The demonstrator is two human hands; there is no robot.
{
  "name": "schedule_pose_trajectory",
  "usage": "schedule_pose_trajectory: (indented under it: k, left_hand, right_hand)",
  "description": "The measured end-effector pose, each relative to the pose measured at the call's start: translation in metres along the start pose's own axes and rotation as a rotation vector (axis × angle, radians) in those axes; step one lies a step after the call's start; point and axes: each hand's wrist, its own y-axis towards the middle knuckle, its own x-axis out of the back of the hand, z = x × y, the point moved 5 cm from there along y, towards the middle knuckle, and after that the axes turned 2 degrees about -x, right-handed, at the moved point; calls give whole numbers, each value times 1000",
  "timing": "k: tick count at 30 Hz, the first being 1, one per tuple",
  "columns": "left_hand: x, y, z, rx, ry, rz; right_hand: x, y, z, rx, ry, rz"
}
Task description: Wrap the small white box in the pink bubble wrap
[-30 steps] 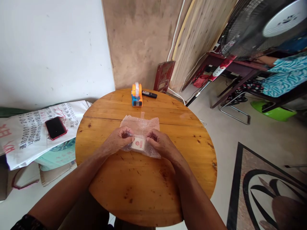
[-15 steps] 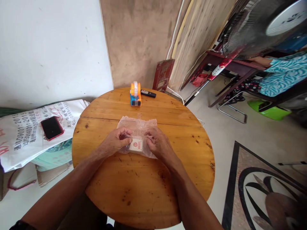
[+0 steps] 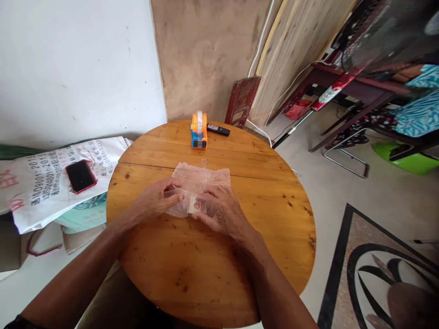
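Observation:
A small cream box (image 3: 195,205) with a red print lies on a sheet of clear bubble wrap (image 3: 200,176) near the middle of the round wooden table. At the wrap's left edge is my left hand (image 3: 156,198), thumb and forefinger curved around the film beside the box. My right hand (image 3: 221,208) is bent over the box's right side, its fingers and thumb closed on the wrap there and hiding part of the box. The far part of the sheet lies flat, with a short strip of clear tape (image 3: 204,163) at its far edge.
An orange and blue tape dispenser (image 3: 199,130) and a black remote-like device (image 3: 218,130) are at the table's (image 3: 185,283) far side. Left, a phone (image 3: 81,176) rests on a white printed sack (image 3: 103,157). Right are a standing fan (image 3: 334,91) and a seated person (image 3: 420,114).
The right hand has moved over the box, bringing the wrap's right side in and covering part of the box. The left hand stays at the left edge. The view has shifted slightly.

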Motion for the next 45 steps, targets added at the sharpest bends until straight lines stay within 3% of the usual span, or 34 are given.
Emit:
schedule_pose_trajectory:
  k: [5, 11, 19, 24, 30, 38, 45]
  left_hand:
    - [24, -14, -2, 121, 442, -106]
    - [18, -19, -6, 149, 467, -65]
    - [1, -8, 9, 249, -124, 25]
    - [-2, -2, 17, 257, -156, 5]
    - [2, 1, 2, 199, -63, -105]
    - [-26, 8, -1, 355, -711, 6]
    - [-28, 13, -8, 383, -738, 76]
  right_hand:
    - [-2, 1, 1, -15, -7, 10]
    - [-3, 1, 2, -6, -33, 13]
    - [-1, 2, 10, 2, -132, 67]
    - [-1, 1, 18, 29, -276, 95]
    - [-2, 3, 32, -12, -411, 117]
    - [-1, 10, 35, -6, -459, 174]
    - [-3, 10, 31, 19, -435, 167]
